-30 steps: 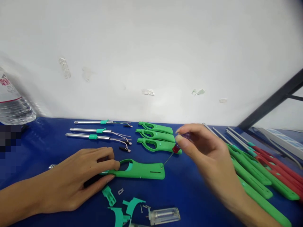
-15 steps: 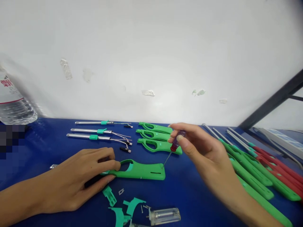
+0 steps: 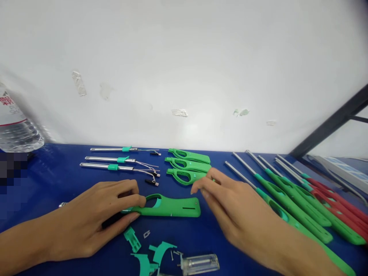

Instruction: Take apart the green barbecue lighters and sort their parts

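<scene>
My left hand (image 3: pixel 97 218) is closed around the front part of a green lighter (image 3: pixel 172 207) lying flat on the blue table (image 3: pixel 238 264). A metal tip shows past its far side. Just right of the lighter's rear end is my right hand (image 3: pixel 238 214), its fingers bent and pressed together; whatever they hold, if anything, is hidden. The screwdriver cannot be seen. A small screw head (image 3: pixel 196 203) shows in the lighter's rear end. Below lie teal plastic parts (image 3: pixel 132 239), a small metal clip (image 3: pixel 146 234), tiny screws (image 3: pixel 176 253) and a clear fuel tank (image 3: pixel 200 263).
Three metal tubes with wires (image 3: pixel 113 167) lie at the back left. Three green handle shells (image 3: pixel 189 165) lie at the back middle. Several green lighters (image 3: pixel 290 197) and red ones (image 3: pixel 342 207) lie at the right. A water bottle (image 3: pixel 18 132) stands at the far left.
My right hand has come down and a little left, with its fingertips lower. The screwdriver that it held on the lighter's rear end is no longer visible. My left hand keeps its hold.
</scene>
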